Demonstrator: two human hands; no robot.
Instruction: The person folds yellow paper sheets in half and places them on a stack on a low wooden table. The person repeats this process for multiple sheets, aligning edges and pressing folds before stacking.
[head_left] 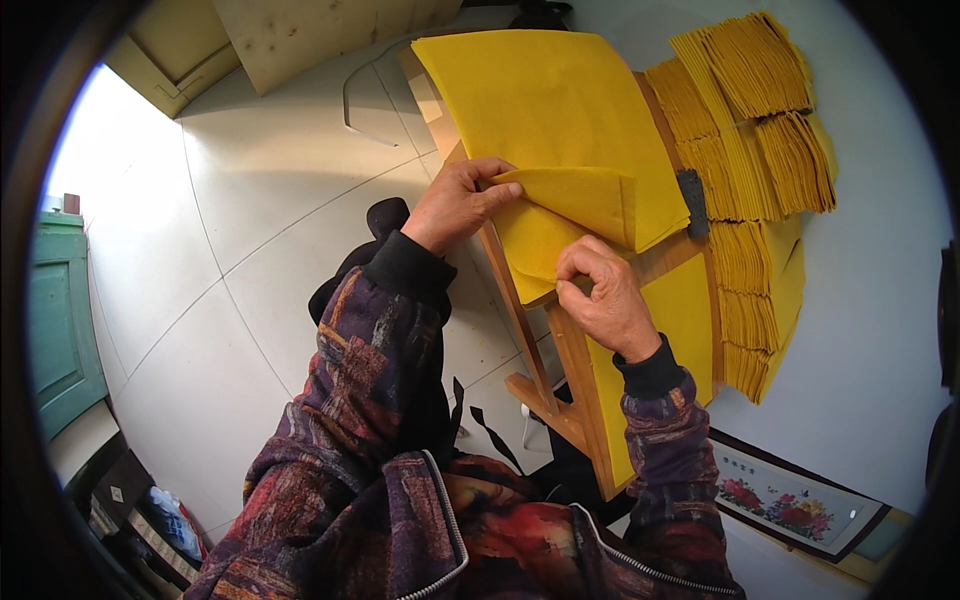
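A stack of large yellow paper sheets (pixel 540 100) lies on a wooden stand. My left hand (pixel 462 200) pinches the edge of the top yellow sheet (pixel 585 195), whose near part is lifted and folded back over the stack. Closer to me, my right hand (pixel 605 295) is closed, with thumb and fingertips pinched at the near corner of the sheets beneath. How many layers are between those fingertips is hidden. Beside the stack's right edge sits a dark grey block (pixel 692 203).
Several bundles of folded yellow paper (pixel 740 170) lie along the right. More yellow sheets (pixel 680 310) rest on the wooden frame (pixel 585 400) nearer me. A framed flower picture (pixel 790 495) is at lower right, a green cabinet (pixel 65 320) at far left, above the tiled floor (pixel 270 250).
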